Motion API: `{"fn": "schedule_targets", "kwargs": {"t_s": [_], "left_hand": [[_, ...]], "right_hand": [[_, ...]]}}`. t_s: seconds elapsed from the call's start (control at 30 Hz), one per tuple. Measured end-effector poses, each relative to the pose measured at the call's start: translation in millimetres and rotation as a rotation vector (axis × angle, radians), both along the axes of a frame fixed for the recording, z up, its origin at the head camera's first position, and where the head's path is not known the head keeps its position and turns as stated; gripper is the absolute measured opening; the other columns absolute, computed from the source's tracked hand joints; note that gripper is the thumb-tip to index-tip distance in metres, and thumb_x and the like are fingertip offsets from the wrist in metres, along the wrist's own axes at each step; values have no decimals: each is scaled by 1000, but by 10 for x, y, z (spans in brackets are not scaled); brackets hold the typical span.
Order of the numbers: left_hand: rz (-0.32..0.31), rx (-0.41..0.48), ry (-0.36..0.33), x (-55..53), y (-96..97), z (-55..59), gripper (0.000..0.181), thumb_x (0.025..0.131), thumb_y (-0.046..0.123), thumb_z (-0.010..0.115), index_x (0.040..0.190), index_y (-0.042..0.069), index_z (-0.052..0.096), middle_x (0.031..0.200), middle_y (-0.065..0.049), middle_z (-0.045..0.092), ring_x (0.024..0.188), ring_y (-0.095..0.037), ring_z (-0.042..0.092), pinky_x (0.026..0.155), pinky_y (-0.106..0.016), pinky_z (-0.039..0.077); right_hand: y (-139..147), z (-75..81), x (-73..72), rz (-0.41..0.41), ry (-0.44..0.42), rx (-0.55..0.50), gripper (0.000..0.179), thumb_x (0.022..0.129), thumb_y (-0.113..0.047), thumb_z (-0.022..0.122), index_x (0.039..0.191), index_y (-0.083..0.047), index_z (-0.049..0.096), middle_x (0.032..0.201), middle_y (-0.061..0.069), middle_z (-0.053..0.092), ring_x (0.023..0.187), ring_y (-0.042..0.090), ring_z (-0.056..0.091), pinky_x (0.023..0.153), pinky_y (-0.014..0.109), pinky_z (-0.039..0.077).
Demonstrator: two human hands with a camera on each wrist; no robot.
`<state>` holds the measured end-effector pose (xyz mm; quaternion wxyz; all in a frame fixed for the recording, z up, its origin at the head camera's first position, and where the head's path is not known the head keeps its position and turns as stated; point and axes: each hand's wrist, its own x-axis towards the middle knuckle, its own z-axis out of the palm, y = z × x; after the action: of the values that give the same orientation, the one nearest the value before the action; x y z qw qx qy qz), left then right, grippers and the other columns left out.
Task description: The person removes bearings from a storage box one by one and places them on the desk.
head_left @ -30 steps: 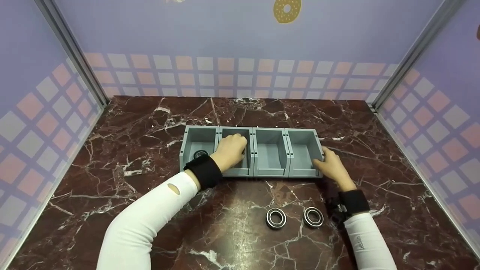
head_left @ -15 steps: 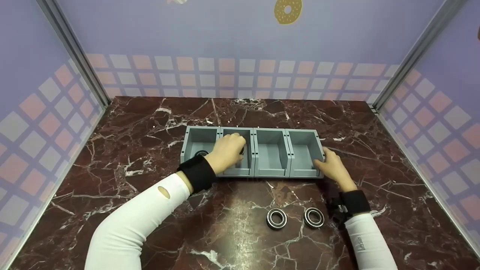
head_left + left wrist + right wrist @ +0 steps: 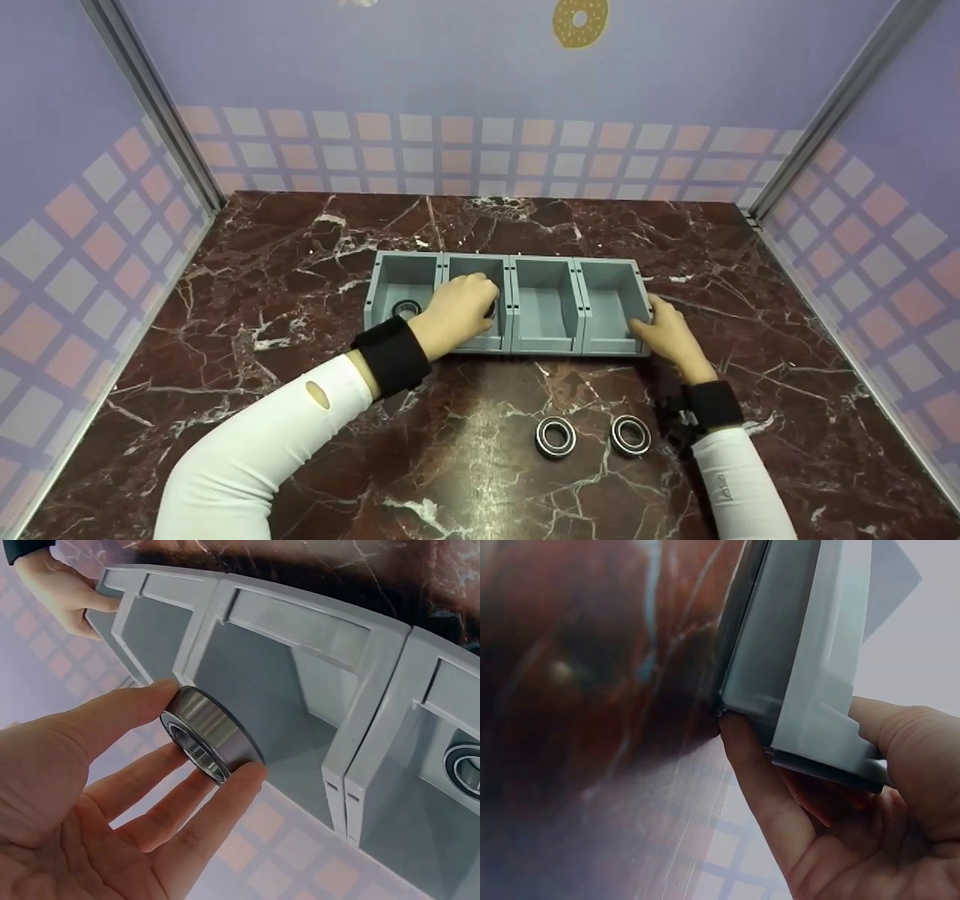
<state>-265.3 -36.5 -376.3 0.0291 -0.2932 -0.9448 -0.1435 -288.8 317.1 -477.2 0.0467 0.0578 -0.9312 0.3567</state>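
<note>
A row of joined grey bins (image 3: 544, 346) stands on the table. My left hand (image 3: 456, 313) is over the second bin from the left. In the left wrist view, its thumb and fingertips pinch a steel ball bearing (image 3: 212, 727) by the rim, tilted at that bin's opening. Another bearing (image 3: 406, 308) lies in the leftmost bin. My right hand (image 3: 670, 337) grips the outer side wall of the rightmost bin (image 3: 821, 690), thumb inside and fingers outside. Two more bearings, a left one (image 3: 556, 437) and a right one (image 3: 630, 436), lie flat on the table in front of the bins.
The tabletop (image 3: 300, 450) is dark red marble-patterned. Purple walls with a checked band, such as the back wall (image 3: 465, 67), enclose it at the back and both sides. The two bins on the right hold nothing visible.
My left wrist and forearm have shifted a little toward the lower left, uncovering more of the bearing in the leftmost bin. My right hand keeps its grip on the bin wall.
</note>
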Motion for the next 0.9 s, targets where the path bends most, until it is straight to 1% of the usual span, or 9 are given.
{"fn": "schedule_targets", "kwargs": {"t_s": [0.27,0.57,0.63,0.77,0.9], "left_hand": [[-20,9,-20,86,-3,26,17,82,3,85,83,-1,68,94,-21,67,90,-44,68,78,-56,57],[-51,18,-8,208,-43,30,16,82,5,85,86,-1,71,95,-19,66,92,-43,67,80,-55,56],[-59,23,1,234,-51,26,17,81,6,86,87,-1,71,95,-19,67,91,-43,68,79,-54,56],[-70,26,3,289,-62,14,18,82,7,86,92,-2,73,96,-18,67,92,-42,68,78,-54,57],[-77,15,-13,342,-57,-2,18,83,5,85,95,-2,74,95,-18,67,91,-41,68,74,-54,59]], "right_hand": [[-9,9,4,-7,-31,4,44,92,1,60,131,20,53,117,39,65,106,51,65,89,59,52],[-2,26,-9,-8,-30,13,44,93,1,60,133,19,52,118,38,65,104,50,66,86,58,53],[0,24,-12,-9,-27,13,45,93,1,60,134,19,52,118,38,65,104,50,66,86,58,53],[-1,25,-6,-7,-21,10,44,93,1,60,133,18,53,118,38,65,104,49,66,87,58,53],[-1,16,-4,-1,-12,3,43,92,1,61,130,19,54,117,38,65,104,49,66,88,58,52]]}}
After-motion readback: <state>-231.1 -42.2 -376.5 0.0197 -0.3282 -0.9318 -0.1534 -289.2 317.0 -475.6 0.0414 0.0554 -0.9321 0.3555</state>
